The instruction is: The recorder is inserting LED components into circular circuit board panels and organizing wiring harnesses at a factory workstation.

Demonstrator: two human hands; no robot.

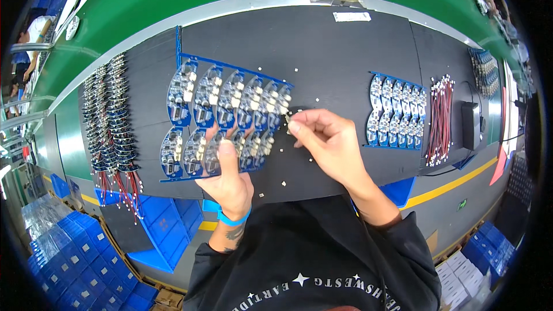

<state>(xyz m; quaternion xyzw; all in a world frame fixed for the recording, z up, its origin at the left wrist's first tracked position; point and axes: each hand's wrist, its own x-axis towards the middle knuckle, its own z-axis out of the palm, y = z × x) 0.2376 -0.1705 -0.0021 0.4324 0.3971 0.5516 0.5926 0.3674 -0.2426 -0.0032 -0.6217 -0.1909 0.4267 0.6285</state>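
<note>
My left hand (228, 184) grips a panel of blue circuit boards (206, 97) by its near side, thumb on top and fingers beneath. The panel has two rows of curved boards with small white parts, and it is tilted above the black work surface. My right hand (337, 147) is beside the panel's right end, with thumb and index finger pinched together. Whatever is between those fingertips is too small to make out. Several tiny white pieces (283, 184) lie scattered on the surface around my right hand.
A second blue circuit board panel (396, 112) lies to the right, beside a bundle of red and black wires (440, 121). Stacked boards with wires (112, 118) line the left edge. A black box (471, 125) stands far right. Blue bins (164, 224) sit below the table edge.
</note>
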